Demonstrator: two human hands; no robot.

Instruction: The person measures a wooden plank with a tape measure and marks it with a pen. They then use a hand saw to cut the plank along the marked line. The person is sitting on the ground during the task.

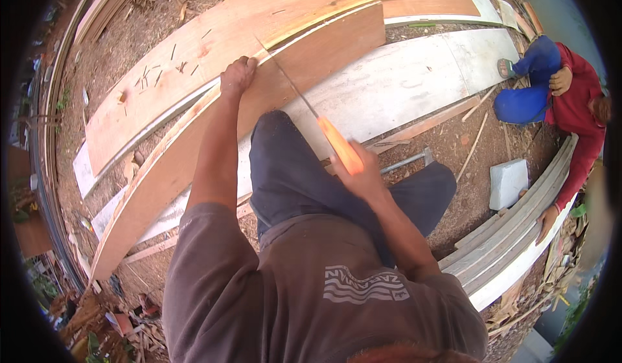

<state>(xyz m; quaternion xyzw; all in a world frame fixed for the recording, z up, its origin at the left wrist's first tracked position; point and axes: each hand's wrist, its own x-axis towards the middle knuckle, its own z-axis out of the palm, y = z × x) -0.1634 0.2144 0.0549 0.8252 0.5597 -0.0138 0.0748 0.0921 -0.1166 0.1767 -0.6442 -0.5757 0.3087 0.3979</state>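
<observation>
- Our right grip (358, 168) is wrapped around the orange-handled handsaw (337, 140), its blade narrow and dark.
- That blade crosses the upper edge of our board (324, 55), near our left grip (238, 76), which clasps the same edge.
- The board is long, reddish-brown on its face, pale along the top.

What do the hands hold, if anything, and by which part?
The right hand holds a handsaw by its orange handle. The left hand touches the brown board at its far edge; whether it grips is unclear.
</observation>
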